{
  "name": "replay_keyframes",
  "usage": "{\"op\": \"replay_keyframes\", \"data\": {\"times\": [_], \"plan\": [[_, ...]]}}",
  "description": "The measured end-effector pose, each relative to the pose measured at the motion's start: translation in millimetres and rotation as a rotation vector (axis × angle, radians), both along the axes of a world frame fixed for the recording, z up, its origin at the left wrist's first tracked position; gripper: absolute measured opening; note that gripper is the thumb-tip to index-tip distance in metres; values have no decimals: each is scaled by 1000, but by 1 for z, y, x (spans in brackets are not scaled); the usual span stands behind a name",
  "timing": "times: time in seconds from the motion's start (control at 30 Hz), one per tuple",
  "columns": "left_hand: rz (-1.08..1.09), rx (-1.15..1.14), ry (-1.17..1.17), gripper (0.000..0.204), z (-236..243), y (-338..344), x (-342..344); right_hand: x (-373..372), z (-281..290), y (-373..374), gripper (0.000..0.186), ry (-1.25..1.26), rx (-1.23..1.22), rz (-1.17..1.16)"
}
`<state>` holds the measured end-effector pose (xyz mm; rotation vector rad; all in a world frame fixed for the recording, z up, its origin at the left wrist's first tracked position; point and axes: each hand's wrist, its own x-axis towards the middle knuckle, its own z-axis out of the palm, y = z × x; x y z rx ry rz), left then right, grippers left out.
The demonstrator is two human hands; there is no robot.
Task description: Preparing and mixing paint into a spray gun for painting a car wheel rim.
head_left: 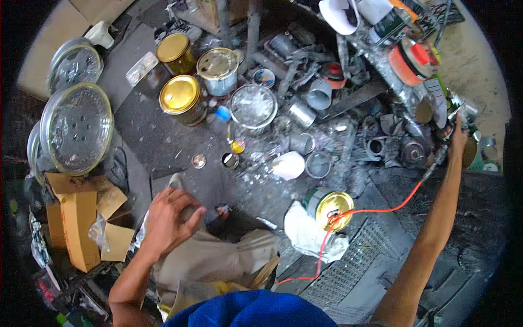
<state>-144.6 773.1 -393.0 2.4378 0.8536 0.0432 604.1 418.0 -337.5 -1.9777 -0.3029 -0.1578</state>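
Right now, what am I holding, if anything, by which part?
Your right hand is at a silvery metal tool; its hold can't be told. Your left hand looks empty.

The round gold metal lid (180, 94) was glossy and smooth; the thin orange-red hose (389, 210) looked like smooth plastic. The long brown cardboard box (80, 229) was matt, the flat grey perforated sheet (354, 263) rough (metal or plastic, unclear).

Head cam: L of side-by-side pair, wide fisheye, upright, unmirrored. Faces down from head ht; blue top (256, 312) nearest at btm, L hand (173, 215) & R hand (457, 133) approx mid-range, gold can (182, 101) farther fwd. Corners dark.
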Motion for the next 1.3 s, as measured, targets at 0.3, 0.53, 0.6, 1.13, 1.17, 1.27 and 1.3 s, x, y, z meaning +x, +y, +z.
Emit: {"op": "replay_keyframes", "data": {"times": [0.3,0.53,0.6,1.13,1.17,1.27,1.3], "plan": [[155,-936,-51,26,-118,83,-23,-342,17,22,31,-183,-84,104],[-44,-310,-2,89,-354,92,14,-578,-123,30,39,438,-263,230],[-58,-289,-25,100,-375,74,34,-607,-221,5,42,310,-253,369],[-173,-267,-228,76,-294,78,47,-651,-411,84,36,328,-271,584],[-194,-259,-255,75,-284,79,50,-649,-418,84,36,323,-268,566],[-299,-264,-305,75,-284,69,69,-639,-434,61,38,344,-288,460],[-322,-306,-279,78,-288,62,77,-636,-437,48,40,344,-320,456]]}}
